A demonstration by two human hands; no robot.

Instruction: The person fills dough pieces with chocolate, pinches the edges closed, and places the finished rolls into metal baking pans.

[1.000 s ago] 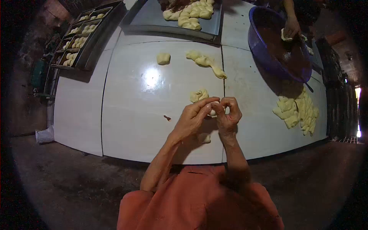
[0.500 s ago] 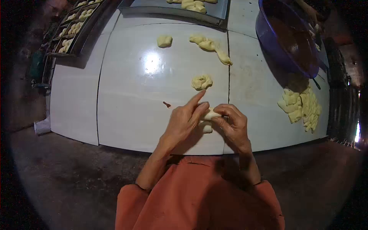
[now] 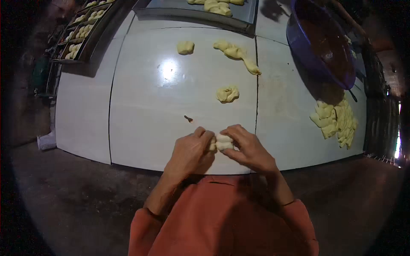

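Near the front edge of the white table, both my hands grip pale dough (image 3: 224, 142). My left hand (image 3: 190, 150) has its fingers curled round the dough's left end, hiding part of it. From the other side, my right hand (image 3: 248, 149) holds it between thumb and fingers. The dough shows as two rounded lobes lying side by side; whether they are joined is hard to tell. Just beyond my hands sits a crumpled dough lump (image 3: 227, 94). Farther off lie a small dough piece (image 3: 185, 48) and a long twisted dough strip (image 3: 237, 55).
A purple basin (image 3: 299, 47) stands at the back right, with a heap of dough pieces (image 3: 335, 119) before it. At the back is a metal tray (image 3: 192, 18) with shaped dough; more filled trays (image 3: 81, 34) stand at left. A small dark object (image 3: 188, 118) lies on the table (image 3: 145, 119).
My left hand has drawn back towards me and curled its extended index finger. The two dough pieces now sit together between my hands, slightly left of before. A person's arm shows beyond the basin.
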